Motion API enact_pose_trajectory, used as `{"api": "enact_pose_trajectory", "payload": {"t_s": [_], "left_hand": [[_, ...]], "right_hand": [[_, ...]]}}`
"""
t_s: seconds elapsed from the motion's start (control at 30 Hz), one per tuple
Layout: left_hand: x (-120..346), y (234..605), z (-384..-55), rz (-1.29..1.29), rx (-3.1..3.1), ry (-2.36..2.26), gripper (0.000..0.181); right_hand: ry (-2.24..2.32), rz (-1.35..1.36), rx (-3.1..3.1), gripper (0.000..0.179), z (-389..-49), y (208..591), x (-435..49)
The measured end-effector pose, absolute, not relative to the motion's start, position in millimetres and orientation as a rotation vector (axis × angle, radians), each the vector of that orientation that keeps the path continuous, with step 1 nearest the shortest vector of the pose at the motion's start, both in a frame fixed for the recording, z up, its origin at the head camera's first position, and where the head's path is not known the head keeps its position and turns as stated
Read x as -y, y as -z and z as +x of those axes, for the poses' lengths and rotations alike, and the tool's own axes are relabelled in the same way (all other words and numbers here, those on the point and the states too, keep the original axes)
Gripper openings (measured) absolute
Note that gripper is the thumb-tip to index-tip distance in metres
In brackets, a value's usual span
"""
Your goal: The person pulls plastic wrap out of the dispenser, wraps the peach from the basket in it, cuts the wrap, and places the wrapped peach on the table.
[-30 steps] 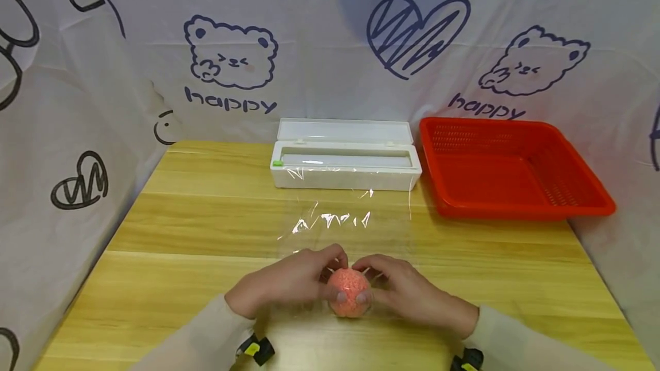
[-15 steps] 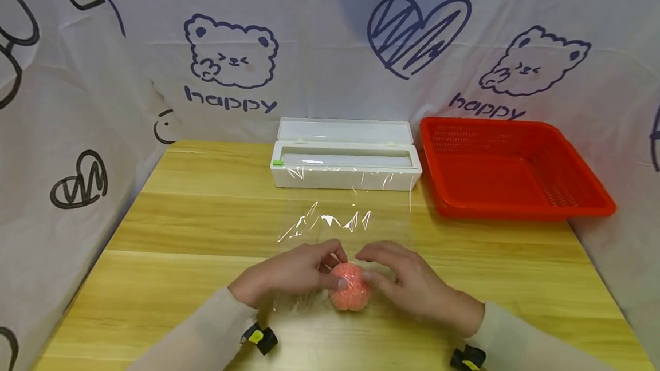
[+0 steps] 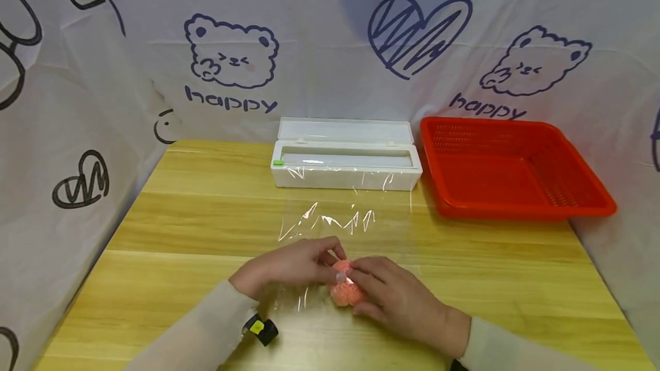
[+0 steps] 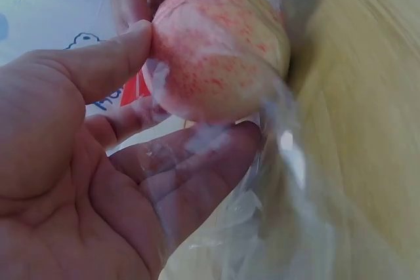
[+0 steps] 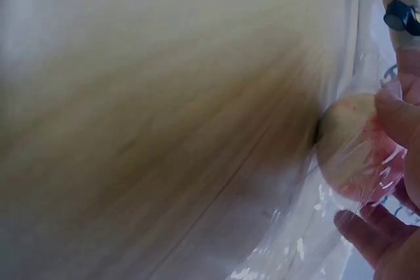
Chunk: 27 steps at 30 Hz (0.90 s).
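A pink and cream peach (image 3: pixel 341 293) sits on the table's near middle, under clear plastic wrap (image 3: pixel 330 228). My left hand (image 3: pixel 291 268) holds its left side, the thumb on top in the head view. In the left wrist view, film crosses the peach (image 4: pixel 216 50) and my left fingers (image 4: pixel 197 168). My right hand (image 3: pixel 402 302) curls at the right side, with index finger and thumb close around the peach. In the right wrist view, glossy film covers the peach (image 5: pixel 354 149) beside my right fingertips (image 5: pixel 354 231).
Behind the hands stands a white wrap dispenser (image 3: pixel 345 179) with its lid up and a green slider at its left end. Film runs from it toward the peach. A red plastic basket (image 3: pixel 515 210) stands at the back right. A printed cloth (image 3: pixel 319 44) hangs behind the table.
The peach has shifted slightly away from me. My right hand lifted off its right side, then came back with its index finger near my left thumb. My left hand has kept its hold.
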State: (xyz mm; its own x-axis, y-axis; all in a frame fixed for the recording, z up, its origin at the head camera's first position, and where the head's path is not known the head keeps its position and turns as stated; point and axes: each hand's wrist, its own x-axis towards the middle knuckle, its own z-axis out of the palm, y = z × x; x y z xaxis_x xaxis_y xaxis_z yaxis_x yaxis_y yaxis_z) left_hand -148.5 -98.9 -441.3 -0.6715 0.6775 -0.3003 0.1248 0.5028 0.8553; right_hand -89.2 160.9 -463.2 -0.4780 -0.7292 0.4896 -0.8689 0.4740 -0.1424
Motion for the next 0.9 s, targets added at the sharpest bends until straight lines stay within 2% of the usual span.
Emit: {"api": "enact_pose_trajectory", "payload": {"t_s": [0.13,0.3,0.37,0.57,0.7,0.9], "left_hand": [[104,445,-152,0.69,-2.131,-1.137,0.029],[121,442,-155,0.691,-2.12,-1.135,0.057],[130,438,-156,0.687,-2.115,-1.116,0.063],[151,430,-161,0.668,-2.139,-1.129,0.044],[160,429,-167,0.613,-2.147,-1.158,0.04],[166,424,-167,0.579,-2.548,-0.821,0.029]], "right_hand": [[-0.579,1.296,2.49,0.07,-93,465,-165],[-0.652,1.29,2.53,0.068,-98,466,-165],[-0.665,1.3,2.531,0.067,-100,465,-165],[-0.662,1.306,2.563,0.065,-106,462,-164],[-0.682,1.317,2.57,0.063,-112,461,-162],[-0.748,1.298,2.651,0.065,-116,458,-162]]}}
